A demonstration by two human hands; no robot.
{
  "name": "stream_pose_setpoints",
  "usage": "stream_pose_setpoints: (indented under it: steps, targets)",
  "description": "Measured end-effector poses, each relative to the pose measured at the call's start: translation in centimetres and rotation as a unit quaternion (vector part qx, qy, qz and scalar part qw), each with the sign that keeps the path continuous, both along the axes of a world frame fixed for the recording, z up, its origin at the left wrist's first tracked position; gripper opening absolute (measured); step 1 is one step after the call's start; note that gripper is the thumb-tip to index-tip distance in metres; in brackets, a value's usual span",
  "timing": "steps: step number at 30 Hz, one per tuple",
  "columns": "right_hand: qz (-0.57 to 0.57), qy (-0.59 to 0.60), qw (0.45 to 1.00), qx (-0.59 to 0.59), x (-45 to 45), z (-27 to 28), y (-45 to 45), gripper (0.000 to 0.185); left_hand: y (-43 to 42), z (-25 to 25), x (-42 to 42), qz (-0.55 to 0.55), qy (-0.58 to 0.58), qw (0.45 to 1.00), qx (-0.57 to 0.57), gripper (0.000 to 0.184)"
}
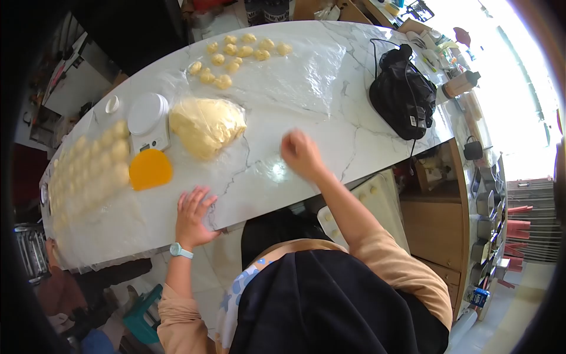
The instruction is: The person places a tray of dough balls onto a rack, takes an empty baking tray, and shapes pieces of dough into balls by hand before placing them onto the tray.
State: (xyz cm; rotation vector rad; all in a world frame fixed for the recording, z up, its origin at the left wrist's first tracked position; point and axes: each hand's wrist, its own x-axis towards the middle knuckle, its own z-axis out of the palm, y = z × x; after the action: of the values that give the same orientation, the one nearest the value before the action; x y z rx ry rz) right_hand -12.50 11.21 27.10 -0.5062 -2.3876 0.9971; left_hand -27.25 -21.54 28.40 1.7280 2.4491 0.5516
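My left hand (196, 218) lies with fingers spread on the near edge of the marble-patterned table (259, 200). My right hand (300, 154) is curled over the tabletop, slightly blurred; whatever is under its fingers is hidden. Between and beyond the hands sits a large lump of yellow dough (206, 127), partly wrapped in clear plastic. An orange dough scraper (151, 170) lies beyond my left hand, touching a white kitchen scale (147, 115). Rows of dough balls (97, 159) rest under a plastic sheet at the left. Several small dough pieces (244, 51) are scattered at the far side.
A black bag-like item (404, 91) with a cord is at the table's right. A bottle (461, 84) stands past it. Below the table is a tray (371, 197) with pale pieces. Another person's sleeve (62, 292) shows at lower left, near a teal stool (143, 312).
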Motion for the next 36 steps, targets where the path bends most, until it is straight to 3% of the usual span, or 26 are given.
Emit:
stream_pose_setpoints:
  steps: [3, 4, 7, 9, 10, 11, 13, 16, 19, 22, 25, 27, 29, 31, 33, 36]
  targets:
    - [0.023, 0.042, 0.998, -0.051, 5.0, -1.4, 0.3, 0.006, 0.1, 0.4, -0.4, 0.001, 0.002, 1.000, -0.002, 0.080]
    - [0.020, 0.040, 0.999, 0.000, 5.5, -0.8, 2.1, 0.005, 0.1, 0.4, -0.3, 0.002, 0.000, 1.000, -0.004, 0.080]
    - [-0.125, 0.008, 0.991, 0.039, 1.6, -0.4, 4.4, 0.005, 0.0, -0.1, -0.3, 0.004, 0.005, 1.000, 0.006, 0.080]
    - [-0.080, 0.049, 0.995, 0.016, -1.4, -0.5, 2.6, 0.006, 0.3, 0.0, -0.2, -0.001, 0.007, 1.000, 0.016, 0.078]
    - [-0.031, 0.002, 0.999, -0.011, -1.0, 0.4, 0.8, 0.004, 0.1, 0.1, -0.1, -0.003, 0.009, 1.000, 0.017, 0.077]
    - [-0.009, -0.064, 0.997, -0.034, 0.5, 0.6, -0.7, 0.011, -0.1, 0.2, -0.2, -0.004, 0.007, 1.000, 0.014, 0.077]
    - [-0.039, 0.032, 0.999, 0.015, 3.8, 0.2, -1.3, 0.030, 0.0, 0.1, -0.3, -0.005, 0.003, 1.000, 0.014, 0.077]
    - [-0.041, 0.007, 0.998, -0.047, 6.2, 1.6, -0.4, 0.047, 0.0, 0.1, -0.2, -0.002, 0.003, 1.000, 0.010, 0.077]
    - [-0.028, -0.061, 0.992, -0.105, 5.9, 2.9, 1.4, 0.045, 0.0, 0.4, -0.3, -0.008, -0.009, 1.000, 0.006, 0.077]
    - [-0.050, -0.023, 0.991, -0.123, 4.2, 0.8, 3.6, 0.038, -0.1, -0.1, -0.3, -0.005, 0.007, 1.000, 0.020, 0.078]
    - [-0.005, 0.086, 0.977, -0.195, 1.7, -0.8, 1.5, 0.030, -0.2, -0.4, -0.3, 0.001, 0.009, 1.000, 0.018, 0.080]
    - [0.045, -0.082, 0.992, -0.082, 4.1, 0.7, -1.7, 0.010, -0.2, -0.2, -0.1, 0.002, 0.002, 1.000, 0.014, 0.080]
    - [0.116, 0.053, 0.989, -0.077, 6.9, -1.2, 0.5, 0.012, -0.1, 0.0, -0.8, 0.001, 0.005, 1.000, 0.008, 0.080]
    - [0.029, 0.006, 0.999, 0.039, 6.4, -2.1, 3.9, 0.013, 0.0, 0.1, -0.4, 0.003, 0.004, 1.000, -0.001, 0.080]
    - [-0.025, 0.015, 0.998, 0.059, 2.9, 0.0, 3.5, 0.009, -0.2, 0.1, -0.1, 0.000, 0.002, 1.000, 0.005, 0.080]
    - [0.051, -0.002, 0.999, 0.004, 0.2, 0.1, 0.0, 0.007, 0.0, -0.2, 0.2, 0.001, 0.004, 1.000, 0.014, 0.080]
